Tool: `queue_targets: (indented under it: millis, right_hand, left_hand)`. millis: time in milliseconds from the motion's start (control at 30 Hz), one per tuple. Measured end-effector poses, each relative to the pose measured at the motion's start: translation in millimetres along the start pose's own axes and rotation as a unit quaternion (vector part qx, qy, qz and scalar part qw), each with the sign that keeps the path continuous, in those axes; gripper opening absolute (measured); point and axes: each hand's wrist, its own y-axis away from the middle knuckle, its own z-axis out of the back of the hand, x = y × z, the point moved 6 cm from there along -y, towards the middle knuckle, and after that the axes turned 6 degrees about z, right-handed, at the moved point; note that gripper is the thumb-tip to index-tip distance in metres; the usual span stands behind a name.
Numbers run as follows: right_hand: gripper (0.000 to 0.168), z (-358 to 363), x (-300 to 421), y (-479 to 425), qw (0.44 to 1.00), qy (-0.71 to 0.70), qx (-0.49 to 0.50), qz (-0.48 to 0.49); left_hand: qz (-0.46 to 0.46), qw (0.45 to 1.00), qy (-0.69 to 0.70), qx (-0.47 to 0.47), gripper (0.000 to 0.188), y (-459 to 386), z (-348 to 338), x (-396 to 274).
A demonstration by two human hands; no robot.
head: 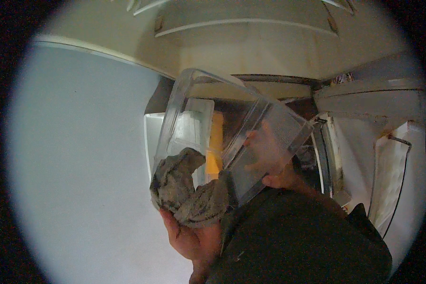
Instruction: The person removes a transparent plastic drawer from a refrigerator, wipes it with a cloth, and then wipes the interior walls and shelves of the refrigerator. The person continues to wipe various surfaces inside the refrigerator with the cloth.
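A clear plastic drawer (246,83), which looks like a refrigerator bin, is held up tilted in front of me. My right hand (273,159) grips it from the far side, its fingers showing through the ribbed transparent wall. Bunched in my left hand (191,236) is a crumpled grey-brown cloth (198,204), which lies over the near left edge of the drawer. The cloth hides most of my left fingers.
Behind the drawer is a cream cabinet interior (248,53), probably a refrigerator, with a white-edged shelf (245,23). Below are a white container (151,135) and a yellow item (214,142). A pale flat panel (81,142) fills the left; a wire-railed door rack (390,170) stands right.
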Motion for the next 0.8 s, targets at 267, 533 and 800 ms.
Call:
queue_targets:
  millis: [267,533,800]
  right_hand:
    - [0.121,-11,12,7,0.986,-0.152,-0.065,0.018]
    - [0.106,18,-17,34,0.992,0.023,-0.091,0.085]
    - [0.102,28,-21,40,0.992,0.053,-0.088,0.071]
  left_hand:
    - [-0.155,0.979,-0.130,0.013,0.053,29,28,-20]
    - [-0.525,0.725,-0.444,-0.045,0.052,54,74,-79]
    - [-0.535,0.373,-0.734,0.190,0.038,5,-8,-8]
